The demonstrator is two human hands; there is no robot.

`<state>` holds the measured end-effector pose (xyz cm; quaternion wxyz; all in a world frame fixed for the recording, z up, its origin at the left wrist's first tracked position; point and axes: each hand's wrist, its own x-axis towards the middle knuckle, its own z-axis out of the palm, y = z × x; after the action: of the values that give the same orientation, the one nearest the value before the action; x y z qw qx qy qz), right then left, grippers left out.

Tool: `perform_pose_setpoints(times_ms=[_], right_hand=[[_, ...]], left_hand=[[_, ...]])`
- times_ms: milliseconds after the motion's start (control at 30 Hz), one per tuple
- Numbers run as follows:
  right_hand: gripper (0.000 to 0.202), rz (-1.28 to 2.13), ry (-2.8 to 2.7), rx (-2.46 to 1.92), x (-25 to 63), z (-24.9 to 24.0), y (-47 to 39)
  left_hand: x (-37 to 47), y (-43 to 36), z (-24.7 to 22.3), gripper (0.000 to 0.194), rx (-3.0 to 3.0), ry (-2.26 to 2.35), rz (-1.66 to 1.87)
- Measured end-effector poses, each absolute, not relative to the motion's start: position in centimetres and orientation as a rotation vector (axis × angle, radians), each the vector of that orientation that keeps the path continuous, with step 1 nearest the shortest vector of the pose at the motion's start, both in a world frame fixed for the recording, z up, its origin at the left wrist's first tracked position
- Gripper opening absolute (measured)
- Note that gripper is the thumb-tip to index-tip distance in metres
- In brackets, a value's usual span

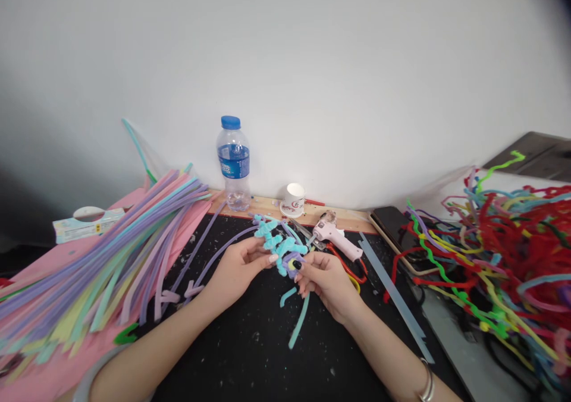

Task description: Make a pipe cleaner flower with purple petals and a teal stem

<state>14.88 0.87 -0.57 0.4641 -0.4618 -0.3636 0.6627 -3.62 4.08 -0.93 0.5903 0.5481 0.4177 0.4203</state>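
Between both hands is a pipe cleaner figure (282,248), turquoise and twisted, with a round purple part that bears a yellow and black spot. My left hand (244,266) pinches its turquoise side between thumb and fingers. On the purple part, the fingers of my right hand (325,282) are closed beside the dark spot. Just below lie a short bent turquoise pipe cleaner piece (288,296) and a longer green-blue piece (300,322). Whether these two join the figure is hidden by my fingers.
A pink glue gun (336,238) lies behind my right hand, near a paper cup (293,200) and a water bottle (234,170). Pastel pipe cleaners (147,241) are heaped left, tangled ones (513,259) right. Glue sticks (395,295) and a phone (397,229) lie to the right.
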Motion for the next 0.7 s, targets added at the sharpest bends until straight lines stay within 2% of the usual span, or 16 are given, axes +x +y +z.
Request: perform_pose_setpoints(times_ms=[700], right_hand=[[0.024,1.670,-0.914,-1.150,14.81,-0.57,0.84]], left_hand=[[-3.34,3.92,-1.16,0.032,1.324,0.952,0.925]])
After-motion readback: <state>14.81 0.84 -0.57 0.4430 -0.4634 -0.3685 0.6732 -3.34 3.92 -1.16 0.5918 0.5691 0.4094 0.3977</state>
